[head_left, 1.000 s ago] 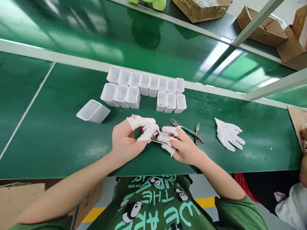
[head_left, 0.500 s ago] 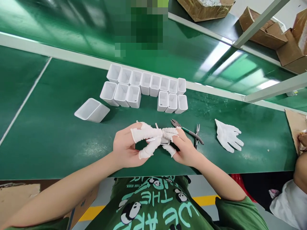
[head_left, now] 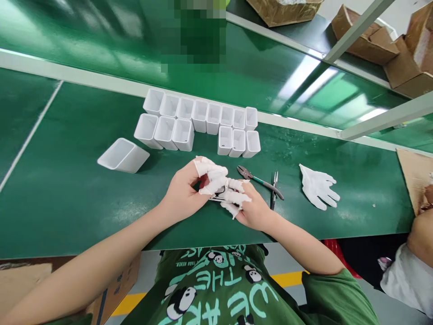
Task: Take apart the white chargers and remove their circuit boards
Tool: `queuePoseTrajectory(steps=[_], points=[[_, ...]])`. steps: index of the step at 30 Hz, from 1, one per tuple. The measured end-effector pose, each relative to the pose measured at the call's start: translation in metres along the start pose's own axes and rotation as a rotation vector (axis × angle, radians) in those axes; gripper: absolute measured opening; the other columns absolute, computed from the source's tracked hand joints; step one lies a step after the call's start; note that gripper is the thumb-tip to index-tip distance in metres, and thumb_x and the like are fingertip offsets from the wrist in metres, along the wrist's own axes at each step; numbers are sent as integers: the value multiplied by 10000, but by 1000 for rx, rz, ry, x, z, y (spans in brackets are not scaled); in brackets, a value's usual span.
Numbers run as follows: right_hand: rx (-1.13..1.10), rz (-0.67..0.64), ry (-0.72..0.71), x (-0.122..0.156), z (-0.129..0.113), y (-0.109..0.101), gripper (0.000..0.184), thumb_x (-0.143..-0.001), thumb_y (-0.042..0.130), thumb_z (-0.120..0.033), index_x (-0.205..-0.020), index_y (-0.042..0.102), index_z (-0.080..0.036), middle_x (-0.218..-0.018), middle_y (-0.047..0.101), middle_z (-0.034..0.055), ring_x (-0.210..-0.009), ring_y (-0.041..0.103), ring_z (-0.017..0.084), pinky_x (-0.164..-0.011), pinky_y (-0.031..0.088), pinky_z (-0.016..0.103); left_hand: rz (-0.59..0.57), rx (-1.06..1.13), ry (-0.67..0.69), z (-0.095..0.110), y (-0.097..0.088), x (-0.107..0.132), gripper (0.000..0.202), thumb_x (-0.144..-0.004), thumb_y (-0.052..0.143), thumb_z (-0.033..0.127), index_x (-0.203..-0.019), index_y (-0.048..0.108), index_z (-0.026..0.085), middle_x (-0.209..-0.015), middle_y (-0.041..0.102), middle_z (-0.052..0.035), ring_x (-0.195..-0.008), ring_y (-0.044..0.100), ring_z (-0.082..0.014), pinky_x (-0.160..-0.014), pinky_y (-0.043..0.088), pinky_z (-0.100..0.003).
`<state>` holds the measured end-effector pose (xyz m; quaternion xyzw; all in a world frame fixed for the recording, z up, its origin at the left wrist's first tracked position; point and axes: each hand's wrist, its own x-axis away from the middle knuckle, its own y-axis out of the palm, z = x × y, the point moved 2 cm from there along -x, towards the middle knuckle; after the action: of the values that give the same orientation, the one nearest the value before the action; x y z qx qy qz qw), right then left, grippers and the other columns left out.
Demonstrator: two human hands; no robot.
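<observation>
My left hand [head_left: 194,185] and my right hand [head_left: 248,203] meet over the front of the table, with white cloth covers on the thumb and some fingers. Between them is a small pale piece with a thin shiny edge [head_left: 217,199]. Fingers hide most of it, so its kind cannot be made out. Both hands are closed around it, the left pinching from above and the right gripping from the side. Just right of my right hand lie diagonal cutters [head_left: 260,181] with dark green handles, crossing slim dark pliers or tweezers [head_left: 274,189].
Two rows of white rectangular cups [head_left: 182,133] stand beyond my hands. Another white cup [head_left: 125,155] lies tipped over at left. A white glove [head_left: 319,187] lies flat at right. Cardboard boxes [head_left: 363,38] sit on the shelf behind. Another person's arm [head_left: 421,225] shows at the right edge.
My left hand has turned and risen slightly, its fingertips now bunched over the piece. My right fingers have shifted along its edge. The whole view has moved a little.
</observation>
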<state>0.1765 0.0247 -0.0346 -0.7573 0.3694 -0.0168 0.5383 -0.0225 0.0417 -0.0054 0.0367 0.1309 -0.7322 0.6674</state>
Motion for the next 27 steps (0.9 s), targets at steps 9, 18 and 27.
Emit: queuePoseTrajectory(steps=[9, 18, 27], points=[[230, 46, 206, 33, -31, -47, 407, -934, 639, -170, -1326, 611, -273, -1179, 666, 111, -943, 640, 254, -837, 568, 385, 255, 22, -90, 10, -11, -1, 254, -722, 757, 181, -963, 809, 240, -685, 622, 11, -572, 568, -107, -437, 462, -160], [720, 683, 762, 162, -34, -54, 299, -958, 630, -307, -1240, 608, -209, -1062, 724, 159, -1060, 716, 347, -920, 589, 612, 57, -15, -17, 33, 1, 11, 303, -768, 710, 194, -965, 819, 397, -751, 717, 16, -563, 632, -159, -326, 448, -183], [609, 678, 850, 175, -26, -47, 302, -982, 607, -317, -1263, 586, -208, -1154, 696, 157, -1127, 680, 337, -975, 556, 628, 40, -121, 55, 28, 0, 12, 274, -756, 699, 244, -922, 836, 415, -771, 774, 33, -533, 650, -177, -307, 465, -202]])
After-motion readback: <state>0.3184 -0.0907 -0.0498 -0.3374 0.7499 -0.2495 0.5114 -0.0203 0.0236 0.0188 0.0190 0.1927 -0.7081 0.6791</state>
